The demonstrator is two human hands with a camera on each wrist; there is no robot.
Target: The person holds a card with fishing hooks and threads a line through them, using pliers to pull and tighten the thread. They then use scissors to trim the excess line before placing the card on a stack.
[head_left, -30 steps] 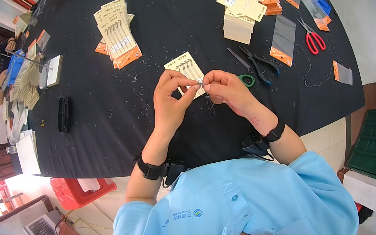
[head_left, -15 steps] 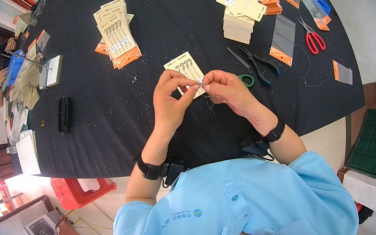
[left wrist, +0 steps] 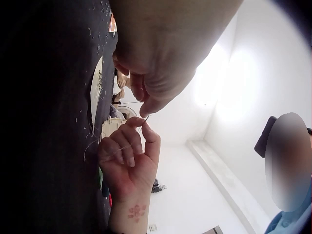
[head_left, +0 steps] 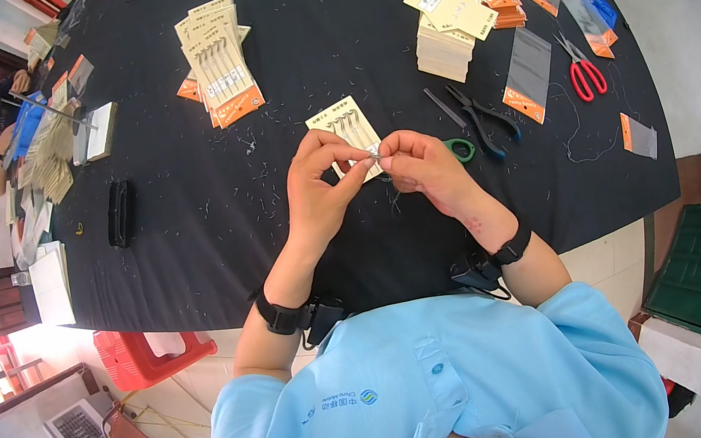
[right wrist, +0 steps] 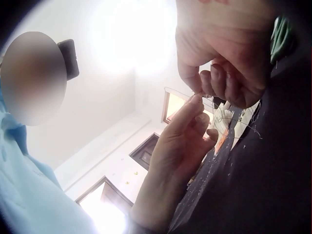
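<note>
Above the table's middle, my left hand (head_left: 317, 189) and right hand (head_left: 428, 171) meet fingertip to fingertip. Between thumb and forefinger the left hand pinches a small fish hook (left wrist: 147, 118), mostly covered by the fingers. Thin fishing line (left wrist: 127, 146) trails across the right hand, whose thumb and forefinger pinch it right beside the hook; its other fingers are curled. Just beyond the hands lies a cream card (head_left: 317, 122) carrying a row of hooks, its lower part overlapped by the fingers in the head view.
Green-handled scissors (head_left: 460, 150), pliers (head_left: 475, 117) and red-handled scissors (head_left: 589, 79) lie to the right. Card stacks stand at the back left (head_left: 222, 73) and back right (head_left: 445, 52). A black case (head_left: 121, 214) lies left. Line scraps dot the black cloth (head_left: 192, 275).
Both hands stay in place with fingertips together; only slight finger movement shows. At the far left, the other person's hand has shifted a little.
</note>
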